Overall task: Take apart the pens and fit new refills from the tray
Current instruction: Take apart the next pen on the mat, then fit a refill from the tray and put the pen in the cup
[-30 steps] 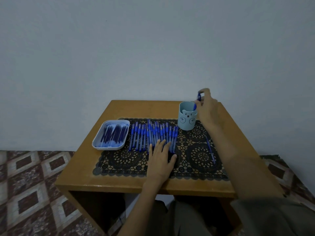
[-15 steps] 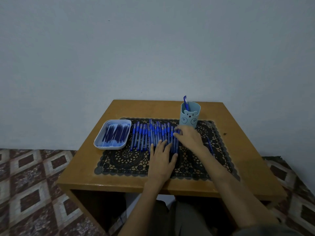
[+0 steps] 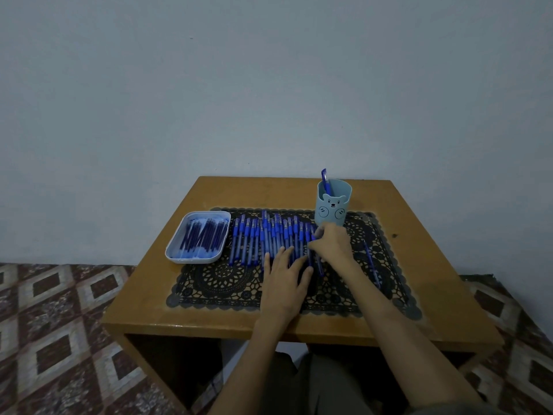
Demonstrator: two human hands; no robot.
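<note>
readable text: none | brands, numbers: none legible | pens (image 3: 269, 238): any print too small to tell | blue cup (image 3: 332, 205): drawn bear face only

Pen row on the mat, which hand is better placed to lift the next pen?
Right. The right hand curls its fingers on the rightmost pen of the pen row; the left hand lies flat on it.

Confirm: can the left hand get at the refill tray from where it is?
Probably yes. The left hand rests flat at the near ends of the pens; the tray sits open to its left, with only flat-lying pens and bare mat between.
</note>
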